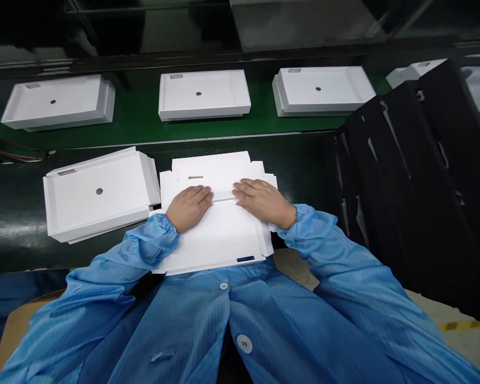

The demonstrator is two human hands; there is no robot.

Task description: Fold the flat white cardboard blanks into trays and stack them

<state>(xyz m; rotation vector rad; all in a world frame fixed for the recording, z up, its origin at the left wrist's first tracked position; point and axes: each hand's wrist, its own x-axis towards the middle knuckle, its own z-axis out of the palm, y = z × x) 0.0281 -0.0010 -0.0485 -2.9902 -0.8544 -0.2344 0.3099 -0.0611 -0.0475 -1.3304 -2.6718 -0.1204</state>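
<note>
In front of me a white die-cut cardboard sheet [218, 240] lies unfolded, its near edge reaching over the table's edge to my blue coat. Across its middle runs a crease. My left hand [190, 207] rests flat on the sheet just left of centre, palm down, fingers stretched out. To the right, my right hand [262, 200] lies palm down with its fingers pointing left along the crease. Neither hand grips anything. Slots show near the sheet's far and near edges.
At left sits a stack of folded white trays [76, 208]. Beyond, on a green belt [138, 106], stand more white trays [204, 101] in small stacks. Tall black panels [416, 176] lean close on my right. The dark tabletop [304, 165] shows around the sheet.
</note>
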